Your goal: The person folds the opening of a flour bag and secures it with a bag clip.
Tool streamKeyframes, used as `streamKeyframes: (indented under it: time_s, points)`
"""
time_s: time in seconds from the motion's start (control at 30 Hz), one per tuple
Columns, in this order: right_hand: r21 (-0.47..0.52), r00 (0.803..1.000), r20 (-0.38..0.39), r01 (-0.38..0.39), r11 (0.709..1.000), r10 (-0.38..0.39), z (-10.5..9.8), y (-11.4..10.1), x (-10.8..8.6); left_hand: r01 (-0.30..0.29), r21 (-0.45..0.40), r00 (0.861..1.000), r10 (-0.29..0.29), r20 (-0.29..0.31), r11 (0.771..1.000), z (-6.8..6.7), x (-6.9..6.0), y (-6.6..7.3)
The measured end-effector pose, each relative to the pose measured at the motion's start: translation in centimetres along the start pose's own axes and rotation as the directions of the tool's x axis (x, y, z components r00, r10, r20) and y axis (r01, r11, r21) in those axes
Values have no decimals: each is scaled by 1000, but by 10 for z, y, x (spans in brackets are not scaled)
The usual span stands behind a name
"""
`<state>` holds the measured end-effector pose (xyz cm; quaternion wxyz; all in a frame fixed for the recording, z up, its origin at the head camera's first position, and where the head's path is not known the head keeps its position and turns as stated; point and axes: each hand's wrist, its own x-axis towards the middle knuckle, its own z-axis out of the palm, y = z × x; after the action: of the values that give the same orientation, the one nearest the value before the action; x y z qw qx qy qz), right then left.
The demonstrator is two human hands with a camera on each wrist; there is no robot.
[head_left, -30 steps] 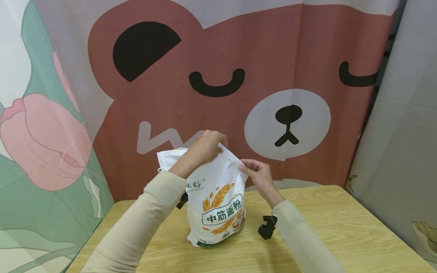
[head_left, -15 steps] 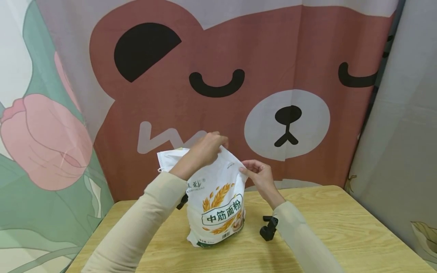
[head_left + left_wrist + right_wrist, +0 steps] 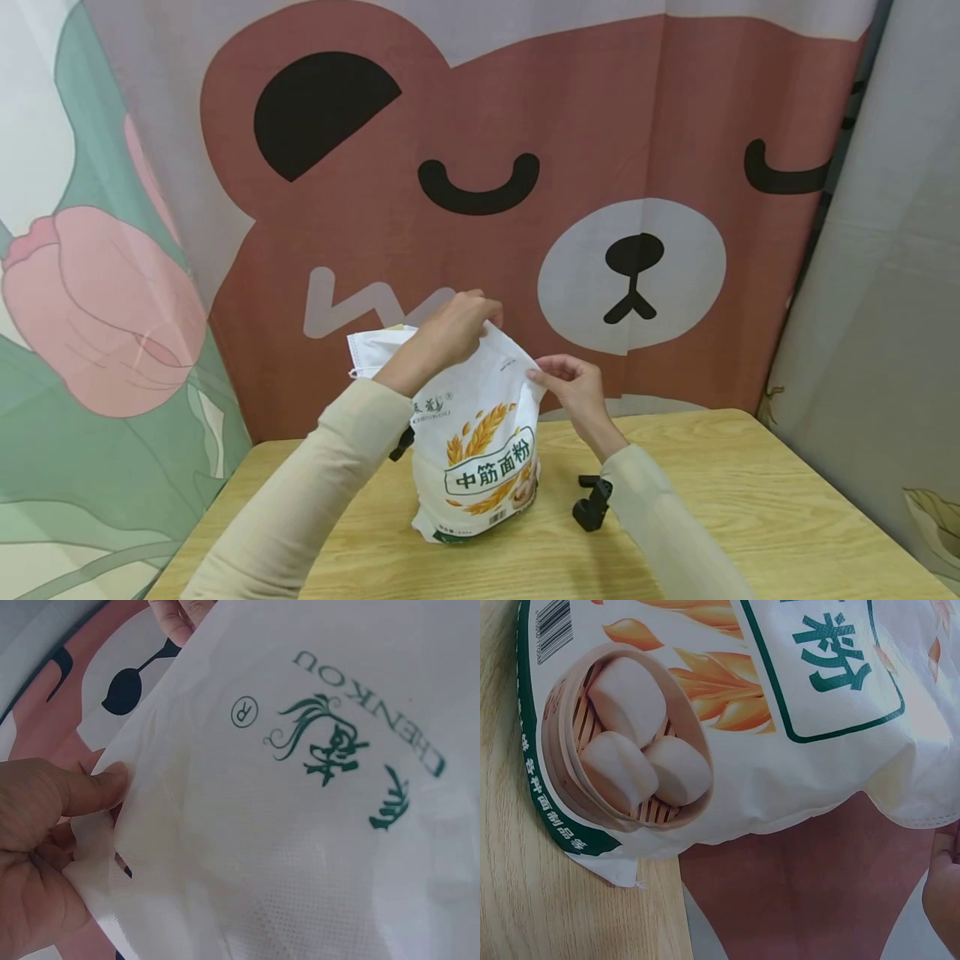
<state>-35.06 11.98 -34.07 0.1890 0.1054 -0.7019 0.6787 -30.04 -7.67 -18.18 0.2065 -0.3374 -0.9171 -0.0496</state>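
A white flour bag [image 3: 480,450] with wheat ears and a green-framed label stands upright on the wooden table [image 3: 675,500]. At its top, my left hand [image 3: 453,329] pinches the edge; the left wrist view shows the thumb [image 3: 112,787] against the white fabric. My right hand [image 3: 573,387] pinches the bag's upper right edge between thumb and fingers. Only part of that hand [image 3: 943,892] shows at the border of the right wrist view. A flap of the bag [image 3: 371,346] sticks out to the left behind my left forearm. The inside of the bag is hidden.
A small black device [image 3: 592,504] sits beside my right sleeve, and another dark piece [image 3: 402,442] shows beside the bag's left side. A curtain [image 3: 480,250] with a brown bear print hangs behind the table. A grey curtain [image 3: 870,333] is at the right.
Both hands keep their grip on the bag. The left fingers have dropped slightly, and the right hand has shifted a little right and down. The bag stays in place.
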Motion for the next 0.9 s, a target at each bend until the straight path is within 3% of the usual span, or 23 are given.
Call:
streamKeyframes:
  time_s: [0.9]
  points:
    - [-62,999,-19,44,997,-46,2,-5,-2,-7,-17,996,6,-89,1000,8,-6,1]
